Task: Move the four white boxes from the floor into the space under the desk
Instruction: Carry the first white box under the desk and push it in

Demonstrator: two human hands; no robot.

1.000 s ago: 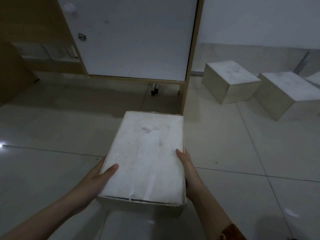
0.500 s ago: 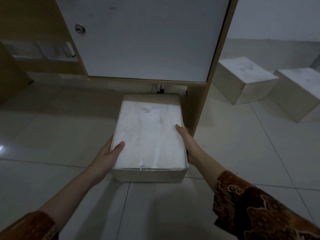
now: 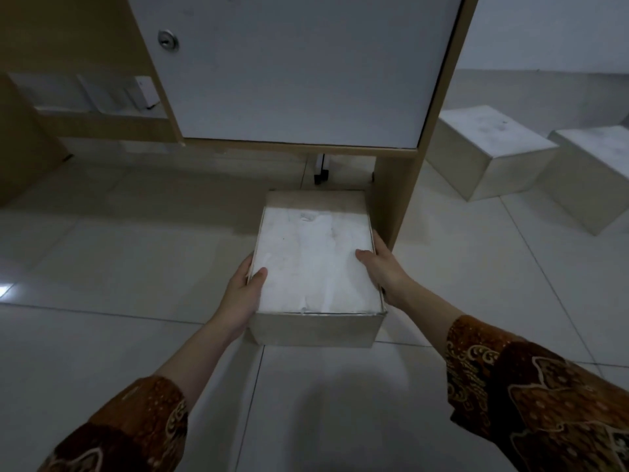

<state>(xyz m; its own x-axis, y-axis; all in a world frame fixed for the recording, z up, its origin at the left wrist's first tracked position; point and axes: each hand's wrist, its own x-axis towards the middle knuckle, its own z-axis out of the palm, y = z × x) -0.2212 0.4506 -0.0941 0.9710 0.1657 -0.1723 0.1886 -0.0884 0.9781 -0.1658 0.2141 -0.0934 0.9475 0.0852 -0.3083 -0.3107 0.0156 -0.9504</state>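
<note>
Pale glossy floor tiles [image 3: 102, 335] fill the head view, with the bench [image 3: 398, 199] rising ahead, its white door panel [image 3: 306, 63] bearing a round lock [image 3: 167, 39]. A white box [image 3: 315, 264] sits low at the bench's foot, its far end under the panel's lower edge, just beside the wooden side leg. The left hand [image 3: 243, 294] clasps its left side, thumb on top; the right hand [image 3: 381, 264] clasps its right side likewise. Two more white boxes [image 3: 490, 148] [image 3: 599, 172] lie on the floor to the right, beyond the leg.
</note>
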